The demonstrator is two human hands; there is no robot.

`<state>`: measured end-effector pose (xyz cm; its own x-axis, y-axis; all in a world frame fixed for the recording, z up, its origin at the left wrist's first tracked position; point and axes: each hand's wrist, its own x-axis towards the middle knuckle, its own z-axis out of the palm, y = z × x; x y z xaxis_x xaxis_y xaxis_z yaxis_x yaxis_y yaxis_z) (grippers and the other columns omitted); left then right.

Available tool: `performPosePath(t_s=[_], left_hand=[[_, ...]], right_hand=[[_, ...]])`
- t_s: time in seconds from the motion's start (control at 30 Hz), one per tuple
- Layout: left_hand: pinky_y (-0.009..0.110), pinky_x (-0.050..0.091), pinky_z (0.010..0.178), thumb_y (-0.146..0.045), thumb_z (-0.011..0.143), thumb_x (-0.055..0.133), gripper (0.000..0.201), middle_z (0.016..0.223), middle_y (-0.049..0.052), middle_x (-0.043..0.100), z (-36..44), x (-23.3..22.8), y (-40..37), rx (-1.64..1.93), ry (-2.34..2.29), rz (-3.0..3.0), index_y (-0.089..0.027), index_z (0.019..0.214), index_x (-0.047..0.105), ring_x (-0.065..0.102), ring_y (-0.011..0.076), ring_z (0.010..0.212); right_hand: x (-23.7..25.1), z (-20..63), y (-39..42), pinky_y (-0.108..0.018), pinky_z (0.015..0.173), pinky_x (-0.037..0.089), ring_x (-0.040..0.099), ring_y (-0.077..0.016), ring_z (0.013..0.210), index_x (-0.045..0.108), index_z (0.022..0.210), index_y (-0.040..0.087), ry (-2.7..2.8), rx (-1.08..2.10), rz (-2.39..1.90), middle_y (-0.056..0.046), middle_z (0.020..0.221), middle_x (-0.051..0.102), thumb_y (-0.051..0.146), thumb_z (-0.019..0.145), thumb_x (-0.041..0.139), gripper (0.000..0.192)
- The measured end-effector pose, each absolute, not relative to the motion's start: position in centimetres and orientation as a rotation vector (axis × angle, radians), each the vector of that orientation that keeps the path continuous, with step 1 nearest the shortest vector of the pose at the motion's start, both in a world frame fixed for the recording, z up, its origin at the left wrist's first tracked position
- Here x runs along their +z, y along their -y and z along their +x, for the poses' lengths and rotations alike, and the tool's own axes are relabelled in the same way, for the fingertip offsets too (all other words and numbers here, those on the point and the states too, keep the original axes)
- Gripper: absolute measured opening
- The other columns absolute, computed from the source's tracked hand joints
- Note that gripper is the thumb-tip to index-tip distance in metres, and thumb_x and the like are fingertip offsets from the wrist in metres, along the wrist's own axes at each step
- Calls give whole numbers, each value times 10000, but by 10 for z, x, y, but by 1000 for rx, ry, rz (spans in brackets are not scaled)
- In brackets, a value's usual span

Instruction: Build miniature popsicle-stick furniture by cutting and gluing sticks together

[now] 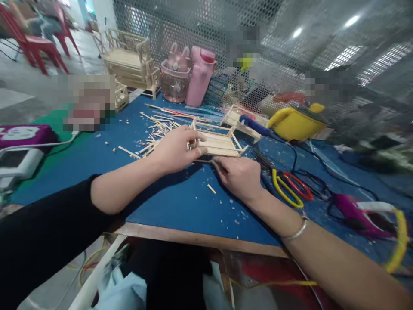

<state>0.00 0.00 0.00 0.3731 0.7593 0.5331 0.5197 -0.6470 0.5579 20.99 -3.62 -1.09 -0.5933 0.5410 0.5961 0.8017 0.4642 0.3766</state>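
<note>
A small model frame (222, 145) made of pale wooden sticks sits at the middle of the blue tabletop, with a slatted base and thin rails around it. My left hand (177, 148) grips its left end between thumb and fingers. Close to the front edge of the frame, my right hand (240, 174) is closed in a pinch; what its fingertips hold is hidden. Loose wooden sticks (158, 129) lie in a heap behind my left hand. One short stick (211, 189) rests in front of the right hand.
Behind the frame are another small wooden model (241, 120), a blue glue gun (254, 125) and a yellow container (297, 124). Yellow-handled scissors (284, 189) lie right. At the back stand a pink bottle (199, 79), a basket (176, 84) and a larger wooden model (125, 60).
</note>
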Motion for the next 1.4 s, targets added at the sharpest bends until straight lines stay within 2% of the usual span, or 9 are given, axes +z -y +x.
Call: performPosePath(t_s=[0.47,0.7,0.77,0.83,0.9,0.97,1.1,1.3,1.4], left_hand=[[278,436,740,-266,816,621,238,805,21,621,1,1,-2,1153,-1129,2341,-166,1013,710,556,147,741],[282,432,754,-259,835,617,183,841,33,621,1,-1,-6,1188,-1121,2304,-156,949,716,565,147,762],[282,429,733,-257,841,611,165,827,30,615,1,-1,-6,1172,-1132,2288,-156,925,711,555,143,734],[283,426,731,-251,848,602,146,829,30,615,0,-1,-5,1171,-1121,2290,-157,899,701,551,144,739],[286,426,744,-241,857,587,138,831,35,617,0,1,-4,1191,-1085,2310,-154,876,692,555,150,773],[285,426,735,-240,859,581,138,810,33,612,1,6,-5,1221,-1060,2326,-156,879,688,557,155,783],[283,435,702,-225,835,595,143,827,31,622,11,32,-18,1324,-1020,2318,-174,935,683,549,139,726],[278,444,716,-340,834,612,241,934,36,583,31,55,-17,2049,-979,1577,-199,1027,587,536,136,788],[251,437,627,-449,837,584,298,825,9,542,44,38,6,1707,-1010,1139,-178,959,560,523,117,701]], right_hand=[[-14,210,35,-280,542,333,645,-157,532,748,809,194,2308,-903,-1169,-24,625,732,279,902,577,213],[-3,215,48,-268,541,375,614,-131,528,737,933,150,2274,-929,-992,-17,639,726,275,874,611,188],[4,219,49,-277,589,420,621,-152,589,723,998,149,2213,-910,-948,-34,690,724,256,859,608,210],[11,224,44,-324,729,472,657,-211,793,690,1095,154,2157,-868,-988,-88,882,733,275,851,595,289],[17,230,34,-402,875,467,626,-273,1026,652,1164,162,2176,-738,-1061,-133,1109,691,329,861,571,356],[20,235,25,-419,910,462,612,-276,1069,669,1101,163,2263,-530,-1110,-138,1137,683,369,891,529,326],[25,237,20,-353,785,468,639,-237,845,688,761,168,2213,-283,-1243,-96,819,713,380,918,474,340],[32,232,31,-263,564,382,512,-144,571,665,688,170,1484,284,-1425,10,578,582,453,842,538,346],[27,226,34,-258,524,397,506,-145,553,646,703,174,1199,658,-1354,7,595,607,526,791,566,371]])
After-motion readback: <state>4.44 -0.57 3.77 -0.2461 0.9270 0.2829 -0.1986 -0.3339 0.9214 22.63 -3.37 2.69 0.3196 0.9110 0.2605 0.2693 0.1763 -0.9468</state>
